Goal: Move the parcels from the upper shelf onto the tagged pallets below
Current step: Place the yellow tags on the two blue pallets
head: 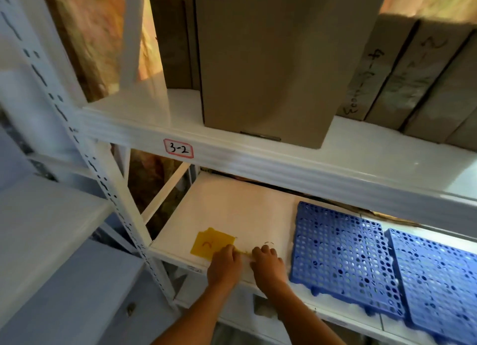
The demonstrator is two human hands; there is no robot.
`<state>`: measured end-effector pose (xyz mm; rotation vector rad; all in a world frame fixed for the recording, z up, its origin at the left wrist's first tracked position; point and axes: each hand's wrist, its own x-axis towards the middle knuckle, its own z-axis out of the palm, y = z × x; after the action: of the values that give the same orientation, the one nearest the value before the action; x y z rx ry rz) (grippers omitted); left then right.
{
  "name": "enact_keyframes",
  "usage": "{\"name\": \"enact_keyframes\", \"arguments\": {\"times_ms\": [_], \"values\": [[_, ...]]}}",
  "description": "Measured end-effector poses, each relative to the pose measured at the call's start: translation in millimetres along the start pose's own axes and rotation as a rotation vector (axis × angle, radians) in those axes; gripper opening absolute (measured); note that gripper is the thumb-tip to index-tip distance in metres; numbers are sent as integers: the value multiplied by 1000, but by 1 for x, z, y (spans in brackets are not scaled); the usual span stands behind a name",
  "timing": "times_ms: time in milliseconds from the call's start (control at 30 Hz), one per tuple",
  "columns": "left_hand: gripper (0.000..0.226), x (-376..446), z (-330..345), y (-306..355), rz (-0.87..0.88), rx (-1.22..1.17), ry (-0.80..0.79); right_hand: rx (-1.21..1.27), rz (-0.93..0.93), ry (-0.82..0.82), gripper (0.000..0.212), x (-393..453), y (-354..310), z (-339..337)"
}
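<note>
Both hands sit at the lower shelf [232,210] front edge: left hand [224,263] pinches the yellow tag [211,242], right hand [267,263] has curled fingers, contents unclear. The nearest parcel [265,68] stands upright on the upper shelf [144,128], directly overhead. Blue pallets [340,254] lie just right of the hands.

I see one big plain brown parcel [271,61] standing upright at the front lip of the upper shelf [144,128], way above my fingers. A row of slimmer brown parcels [413,74] stands up and to the right, with handwriting on their faces, too blurry to read. Two blue perforated pallets [340,257] lie flat side by side on the lower shelf, the nearer one just right of my right fingers [263,250]. A yellow tag [211,242] lies flat by my left fingers [228,249].
</note>
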<state>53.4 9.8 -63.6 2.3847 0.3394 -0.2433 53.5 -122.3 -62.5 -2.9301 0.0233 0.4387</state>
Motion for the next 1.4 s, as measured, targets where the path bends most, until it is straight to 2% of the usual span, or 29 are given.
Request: {"name": "enact_keyframes", "arguments": {"times_ms": [100,200,333,433,533,600,700,833,933,1067,1233,1300,1400], "values": [[34,2,4,-2,-26,-25,34,-52,1,-26,28,8,-2,0],[34,1,4,-3,-37,-51,29,-79,-18,-50,28,12,-7,1],[30,0,-1,-3,-72,-127,31,-8,-30,-60,21,15,-15,3],[36,4,-5,1,-176,-192,3,74,-26,-39,17,11,-24,2],[45,10,-11,6,-323,-480,-94,162,-20,-3,15,6,-31,0],[39,12,-13,9,-374,-722,-129,229,-51,-8,20,1,-34,-2],[21,12,-16,12,-327,-890,-72,334,-90,5,26,-4,-34,-11],[20,9,-24,19,-164,-959,-104,474,-95,38,33,-9,-27,-29],[20,6,-33,19,-70,-1043,-155,533,-72,166,36,-14,-14,-43],[19,-9,-33,23,-12,-1043,-220,683,-43,308,18,-19,1,-62],[19,-35,-19,41,13,-975,-343,864,-35,228,13,-29,13,-75],[18,-41,-15,46,-1,-970,-364,854,-36,208,15,-35,24,-76],[16,-44,-8,55,-22,-961,-385,722,-23,279,25,-43,41,-79]]}}
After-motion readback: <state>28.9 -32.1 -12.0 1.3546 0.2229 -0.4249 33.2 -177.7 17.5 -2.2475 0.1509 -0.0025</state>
